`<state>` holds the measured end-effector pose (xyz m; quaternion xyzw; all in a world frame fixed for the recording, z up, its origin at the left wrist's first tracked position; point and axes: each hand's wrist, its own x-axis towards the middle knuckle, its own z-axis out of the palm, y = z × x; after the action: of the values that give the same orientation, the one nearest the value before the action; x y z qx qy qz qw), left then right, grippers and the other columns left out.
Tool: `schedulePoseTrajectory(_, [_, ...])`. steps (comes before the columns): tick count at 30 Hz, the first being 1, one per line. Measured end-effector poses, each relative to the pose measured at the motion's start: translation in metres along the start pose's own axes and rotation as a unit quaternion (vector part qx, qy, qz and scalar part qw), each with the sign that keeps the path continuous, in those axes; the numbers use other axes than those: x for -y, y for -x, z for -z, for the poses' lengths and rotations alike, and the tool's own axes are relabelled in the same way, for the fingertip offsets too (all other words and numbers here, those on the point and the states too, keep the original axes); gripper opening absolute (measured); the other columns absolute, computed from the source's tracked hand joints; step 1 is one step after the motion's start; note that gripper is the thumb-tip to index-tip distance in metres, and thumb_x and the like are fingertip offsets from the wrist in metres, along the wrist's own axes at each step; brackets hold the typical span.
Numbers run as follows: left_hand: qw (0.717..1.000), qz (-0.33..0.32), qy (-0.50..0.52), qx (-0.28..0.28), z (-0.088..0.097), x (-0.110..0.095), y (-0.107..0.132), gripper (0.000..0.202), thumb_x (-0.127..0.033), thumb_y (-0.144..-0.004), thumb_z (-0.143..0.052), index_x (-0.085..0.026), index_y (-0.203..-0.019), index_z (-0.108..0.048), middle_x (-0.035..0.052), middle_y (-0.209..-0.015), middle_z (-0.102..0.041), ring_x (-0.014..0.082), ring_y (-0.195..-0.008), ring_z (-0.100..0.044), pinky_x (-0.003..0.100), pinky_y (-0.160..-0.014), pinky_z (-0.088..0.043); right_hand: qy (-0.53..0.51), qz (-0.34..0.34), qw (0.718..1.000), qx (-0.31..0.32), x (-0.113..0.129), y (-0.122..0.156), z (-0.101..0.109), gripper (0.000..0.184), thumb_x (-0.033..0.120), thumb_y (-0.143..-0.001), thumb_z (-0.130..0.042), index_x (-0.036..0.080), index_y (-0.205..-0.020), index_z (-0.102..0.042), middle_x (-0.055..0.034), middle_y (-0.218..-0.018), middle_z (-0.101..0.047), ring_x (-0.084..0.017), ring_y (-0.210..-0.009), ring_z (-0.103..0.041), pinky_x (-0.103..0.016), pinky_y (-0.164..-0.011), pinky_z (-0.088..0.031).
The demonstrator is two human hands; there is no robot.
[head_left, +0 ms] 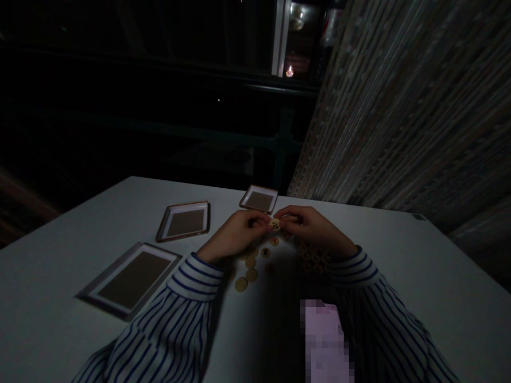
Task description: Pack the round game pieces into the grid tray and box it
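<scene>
Between the fingertips of both hands is a small round Chinese chess piece (274,224), pale wood with a dark character on its face. My left hand (247,227) pinches its left edge. From the other side, my right hand (303,223) grips it with thumb and fingers. Beneath the hands several loose discs lie on the white table (239,340): plain tan discs (241,284), a disc with a dark mark (265,252) and one with a red mark (274,241). Partly covered by my right forearm, more discs (315,258) sit close together in shadow.
Three rectangular frames lie on the table: a large one (131,279) at left, a medium one (186,222) behind it and a small one (259,199) near the far edge. A blurred pink phone screen (324,340) is near me. Bead-like string curtains (379,106) hang at right.
</scene>
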<state>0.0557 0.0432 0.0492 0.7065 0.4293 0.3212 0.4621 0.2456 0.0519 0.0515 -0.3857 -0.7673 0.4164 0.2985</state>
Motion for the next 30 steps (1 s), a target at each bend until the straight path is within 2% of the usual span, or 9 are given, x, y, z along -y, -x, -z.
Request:
schedulePoseTrajectory(4, [1.0,0.006,0.022,0.008,0.0,0.001,0.0,0.027,-0.036,-0.073,-0.058,-0.013,-0.086,-0.062,0.0019,-0.07,-0.061,0.0096,-0.057,-0.053,0.02,-0.049,-0.039,0.004,0.01,1.0,-0.01,0.001,0.0,0.002,0.02,0.021,-0.075,-0.052,0.013,-0.092,-0.06,0.0009,-0.068,-0.061,-0.01,-0.063,-0.056,-0.022,-0.059,-0.044])
schedulePoseTrajectory(10, [0.998,0.018,0.055,0.0,-0.002,0.001,-0.002,0.028,-0.037,-0.07,-0.061,-0.013,-0.085,-0.061,0.0037,-0.074,-0.064,0.0107,-0.062,-0.056,0.021,-0.053,-0.041,0.011,0.016,1.0,-0.018,0.002,0.001,0.001,0.019,0.023,-0.075,-0.054,0.014,-0.09,-0.062,-0.0025,-0.078,-0.066,-0.013,-0.071,-0.061,-0.025,-0.065,-0.047])
schedulePoseTrajectory(14, [0.998,0.022,0.065,0.0,-0.002,0.0,-0.002,0.026,-0.036,-0.07,-0.062,-0.014,-0.083,-0.061,0.0017,-0.069,-0.062,0.0087,-0.056,-0.054,0.02,-0.049,-0.039,0.072,0.026,0.996,-0.044,0.003,0.002,0.005,0.02,0.027,-0.076,-0.054,0.014,-0.089,-0.064,-0.0031,-0.079,-0.067,-0.013,-0.073,-0.061,-0.024,-0.065,-0.046])
schedulePoseTrajectory(19, [0.998,0.023,0.056,-0.006,-0.004,0.0,-0.002,0.024,-0.035,-0.071,-0.061,-0.014,-0.083,-0.06,0.0013,-0.068,-0.06,0.0078,-0.053,-0.051,0.019,-0.045,-0.037,0.133,0.037,0.987,-0.081,0.008,0.006,0.014,0.021,0.022,-0.077,-0.051,0.015,-0.092,-0.065,-0.0031,-0.082,-0.067,-0.014,-0.075,-0.061,-0.025,-0.067,-0.046])
schedulePoseTrajectory(25, [0.998,0.013,0.063,-0.016,-0.011,0.0,-0.001,0.027,-0.037,-0.071,-0.061,-0.013,-0.083,-0.06,0.0029,-0.071,-0.063,0.0106,-0.059,-0.056,0.02,-0.048,-0.041,0.177,0.032,0.98,-0.089,0.018,0.016,0.023,0.022,0.022,-0.079,-0.048,0.016,-0.093,-0.065,-0.0032,-0.084,-0.068,-0.014,-0.077,-0.062,-0.025,-0.069,-0.046])
schedulePoseTrajectory(30, [0.995,0.023,0.098,-0.028,-0.016,-0.003,-0.001,0.027,-0.037,-0.069,-0.064,-0.015,-0.083,-0.058,0.002,-0.071,-0.063,0.0108,-0.06,-0.058,0.02,-0.051,-0.043,0.228,0.036,0.969,-0.085,0.017,0.026,0.028,0.021,0.024,-0.08,-0.049,0.017,-0.09,-0.065,-0.0022,-0.082,-0.068,-0.013,-0.074,-0.06,-0.024,-0.067,-0.044])
